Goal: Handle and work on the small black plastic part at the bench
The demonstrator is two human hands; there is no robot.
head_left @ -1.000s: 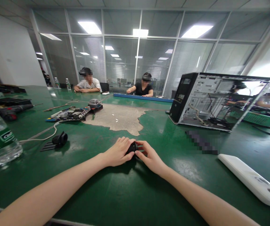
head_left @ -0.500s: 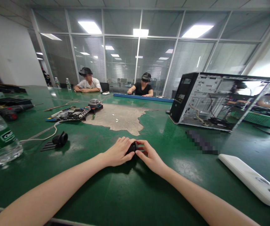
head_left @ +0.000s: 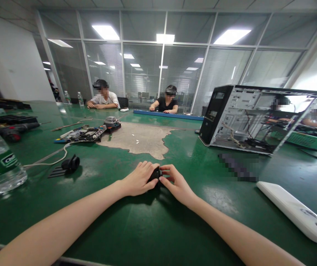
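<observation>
A small black part (head_left: pixel 155 175) sits between my two hands just above the green tabletop, mostly covered by fingers, so its exact kind is hidden. My left hand (head_left: pixel 139 180) is closed over it from the left, thumb on the near side and fingers across the top. From the right, the thumb and fingertips of my right hand (head_left: pixel 178 185) pinch the end of the same part. To the left lies a black plastic piece with a round collar and flat prongs (head_left: pixel 69 165).
A water bottle (head_left: pixel 0 162) stands at the left. Behind it, a circuit board (head_left: pixel 85 133) lies beside a bare patch (head_left: pixel 138 138). An opened computer case (head_left: pixel 216 114) and a white device (head_left: pixel 293 212) are at the right. Two people sit across the table.
My hands and the black part stay in nearly the same place. Across the table, the person in black has shifted slightly.
</observation>
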